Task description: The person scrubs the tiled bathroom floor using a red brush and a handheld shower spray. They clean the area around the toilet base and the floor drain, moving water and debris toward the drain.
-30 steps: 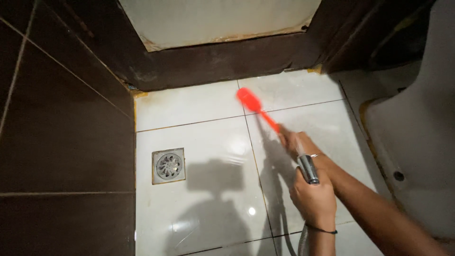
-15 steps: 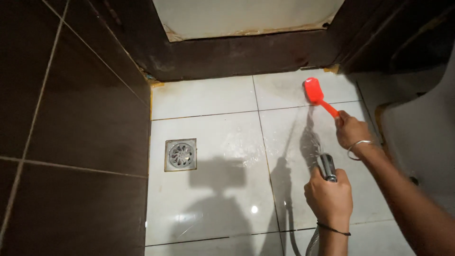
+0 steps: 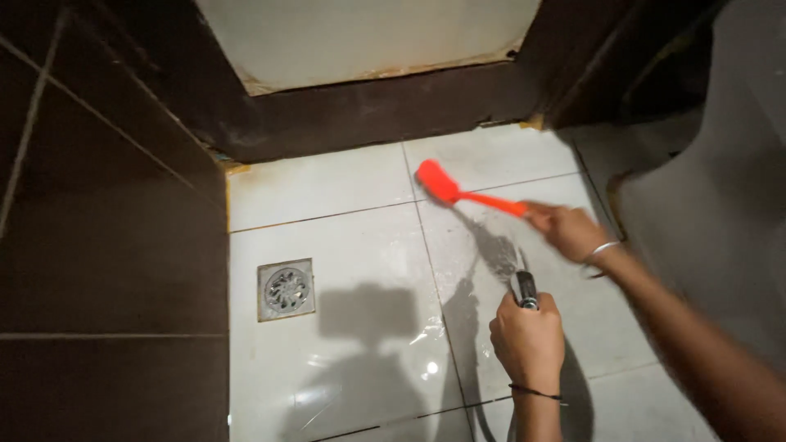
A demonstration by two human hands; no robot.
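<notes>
The right hand (image 3: 569, 232) has its fingers wrapped tight on the handle of an orange scrub brush (image 3: 458, 193), whose head rests on the white floor tile (image 3: 327, 184) at about one o'clock from the square drain (image 3: 286, 289), and the left hand (image 3: 528, 340) has its fingers closed around a metal spray nozzle (image 3: 524, 288) that points at the wet patch just beside the brush. The floor looks shiny and wet, so I think a foot could slip on it. The spray could also splash up onto the dark wall (image 3: 106, 245) or the door sill (image 3: 368, 115) if the nozzle tips too far.
</notes>
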